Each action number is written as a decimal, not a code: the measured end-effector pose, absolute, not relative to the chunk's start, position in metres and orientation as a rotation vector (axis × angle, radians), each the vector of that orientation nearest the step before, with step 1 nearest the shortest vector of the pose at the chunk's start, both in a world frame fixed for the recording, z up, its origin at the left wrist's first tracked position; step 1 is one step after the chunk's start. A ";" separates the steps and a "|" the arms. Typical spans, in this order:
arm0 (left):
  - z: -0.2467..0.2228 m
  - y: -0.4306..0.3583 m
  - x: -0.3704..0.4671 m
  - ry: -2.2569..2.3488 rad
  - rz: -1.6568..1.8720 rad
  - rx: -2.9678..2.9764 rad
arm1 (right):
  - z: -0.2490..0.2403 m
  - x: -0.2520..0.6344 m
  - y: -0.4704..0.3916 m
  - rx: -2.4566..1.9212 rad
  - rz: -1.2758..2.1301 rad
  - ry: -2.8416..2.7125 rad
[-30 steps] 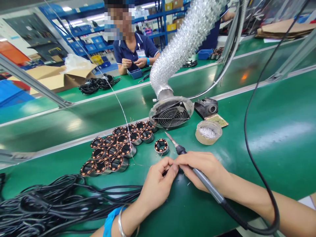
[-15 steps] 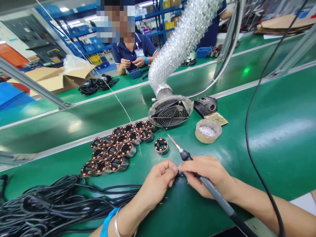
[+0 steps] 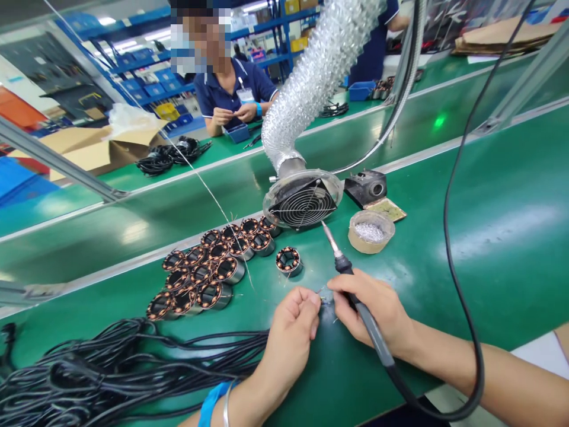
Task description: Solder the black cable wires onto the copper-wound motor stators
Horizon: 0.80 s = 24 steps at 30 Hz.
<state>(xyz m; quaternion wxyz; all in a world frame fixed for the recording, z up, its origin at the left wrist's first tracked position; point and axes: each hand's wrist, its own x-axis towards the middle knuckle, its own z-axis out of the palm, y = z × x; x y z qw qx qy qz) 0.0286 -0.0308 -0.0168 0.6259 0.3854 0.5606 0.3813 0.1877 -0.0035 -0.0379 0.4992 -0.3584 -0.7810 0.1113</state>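
Note:
My left hand [image 3: 296, 323] is closed in a pinch, with a thin wire [image 3: 320, 290] poking out past the fingertips. Most of what lies inside that pinch is hidden. My right hand [image 3: 377, 311] grips a soldering iron [image 3: 343, 264], its tip pointing up and away toward the fan. The right index finger and thumb are a short gap from the wire's end. Beyond both hands, a single stator ring [image 3: 288, 261] with copper windings stands on the green bench. Several black cables [image 3: 213, 362] run from the left to beneath my left hand.
Several more stators [image 3: 202, 273] cluster at the left. A fume fan [image 3: 304, 204] hangs from a silver duct [image 3: 302, 89]. Near it are a tub of silvery bits [image 3: 371, 231] and a black iron holder [image 3: 367, 188]. A black cord [image 3: 451, 237] hangs at right. A co-worker [image 3: 235, 95] sits opposite.
My right hand has turned the soldering iron more upright, its tip moving right and farther away. The right fingers have drawn slightly off from my left fingertips. The left hand still pinches.

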 end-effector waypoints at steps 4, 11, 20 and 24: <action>-0.020 -0.033 0.031 1.278 0.908 0.886 | -0.038 0.190 -0.007 -0.839 0.218 -1.948; -0.021 -0.036 0.032 1.299 0.927 0.925 | -0.015 0.212 -0.013 -0.790 0.441 -1.850; -0.024 -0.041 0.034 1.340 0.932 0.907 | -0.006 0.233 -0.011 -0.842 0.715 -1.612; -0.024 -0.041 0.034 1.351 0.946 0.906 | -0.006 0.232 -0.012 -0.828 0.745 -1.616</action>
